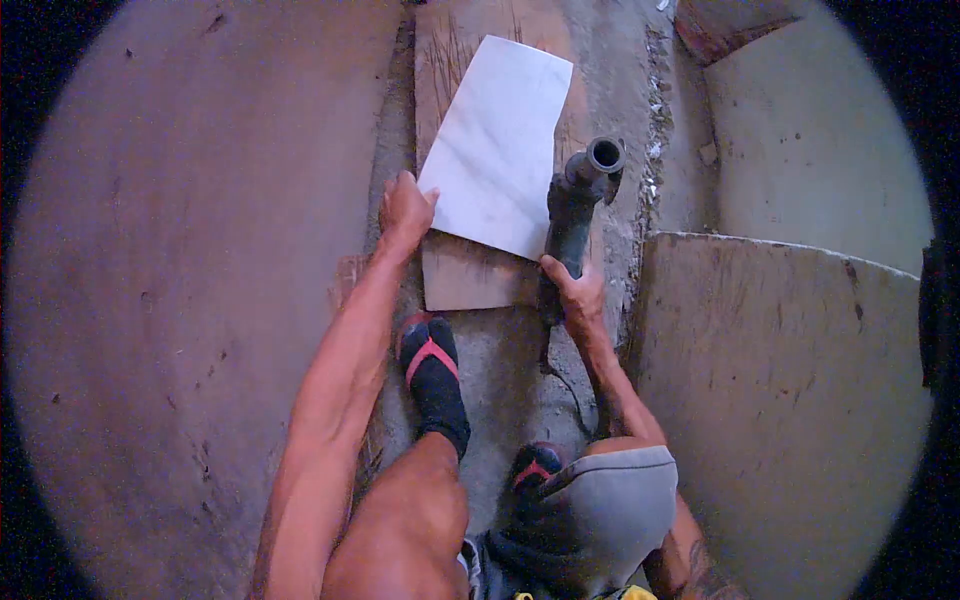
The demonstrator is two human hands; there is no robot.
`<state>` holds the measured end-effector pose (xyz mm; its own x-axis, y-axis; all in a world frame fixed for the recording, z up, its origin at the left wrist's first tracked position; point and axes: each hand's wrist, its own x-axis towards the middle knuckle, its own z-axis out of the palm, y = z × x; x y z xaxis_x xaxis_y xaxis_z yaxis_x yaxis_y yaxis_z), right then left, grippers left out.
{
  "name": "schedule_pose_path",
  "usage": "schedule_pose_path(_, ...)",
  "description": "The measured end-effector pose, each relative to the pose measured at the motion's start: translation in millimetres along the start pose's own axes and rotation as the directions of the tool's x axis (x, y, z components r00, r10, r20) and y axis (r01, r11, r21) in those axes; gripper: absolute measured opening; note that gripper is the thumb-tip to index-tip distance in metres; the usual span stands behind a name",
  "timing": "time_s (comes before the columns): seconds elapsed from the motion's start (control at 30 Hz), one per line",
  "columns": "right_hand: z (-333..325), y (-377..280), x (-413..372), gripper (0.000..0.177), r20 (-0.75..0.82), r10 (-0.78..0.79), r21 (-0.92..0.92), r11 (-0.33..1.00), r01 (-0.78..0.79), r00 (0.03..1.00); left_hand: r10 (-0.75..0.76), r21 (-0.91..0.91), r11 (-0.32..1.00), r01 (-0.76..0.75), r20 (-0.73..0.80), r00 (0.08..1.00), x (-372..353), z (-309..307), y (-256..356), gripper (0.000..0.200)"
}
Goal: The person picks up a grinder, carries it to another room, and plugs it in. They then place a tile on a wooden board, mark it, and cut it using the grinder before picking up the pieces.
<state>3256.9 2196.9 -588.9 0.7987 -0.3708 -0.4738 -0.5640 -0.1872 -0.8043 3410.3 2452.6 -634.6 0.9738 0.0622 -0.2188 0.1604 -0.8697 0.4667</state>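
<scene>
A flat white tile [500,145] with faint grey streaks and an uneven right edge lies at a slant on a scored wooden board [470,275]. My left hand [407,210] grips its lower left edge, thumb on top and fingers curled at the side. In my right hand [580,295] is a dark corded power tool, shaped like an angle grinder [570,215]. Its round, hollow-looking end points up and away from me. The tool's body overlaps the tile's lower right edge. Part of its handle is hidden by my fingers.
The tool's cord [572,395] runs down beside my right leg. My sandalled feet [433,365] are close below the board. Large flat panels [780,330] stand on the right, and a broad brownish surface [200,250] fills the left. White chips [654,130] litter the ground beyond the tool.
</scene>
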Motion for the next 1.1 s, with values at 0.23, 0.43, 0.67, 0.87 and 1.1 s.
schedule_pose_path(0.23, -2, 23, 17, 0.049, -0.016, 0.016, 0.019, 1.0, -0.016, 1.0, -0.051, -0.112, 0.992, 0.063, 0.105, 0.993, -8, -23, -6, 0.047)
schedule_pose_path(0.43, -5, 2, 14, 0.043, -0.005, 0.088, 0.13, 0.988, -0.086, 0.996, -0.097, -0.086, 0.989, 0.121, 0.245, 0.965, -39, -9, -24, 0.042)
schedule_pose_path(0.67, -10, -6, 23, 0.04, 0.036, 0.173, 0.239, 0.955, -0.177, 0.984, 0.108, -0.014, 0.994, -0.107, 0.172, 0.979, -28, -7, -6, 0.037)
schedule_pose_path(0.87, -29, -6, 32, 0.065, -0.041, 0.133, 0.102, 0.986, -0.128, 0.99, 0.082, -0.044, 0.996, -0.076, 0.138, 0.987, -28, -3, -23, 0.04)
schedule_pose_path(1.1, -53, 5, 12, 0.047, -0.127, 0.042, -0.089, 0.995, -0.053, 0.991, -0.139, -0.174, 0.964, 0.202, 0.316, 0.938, -76, 25, -50, 0.054)
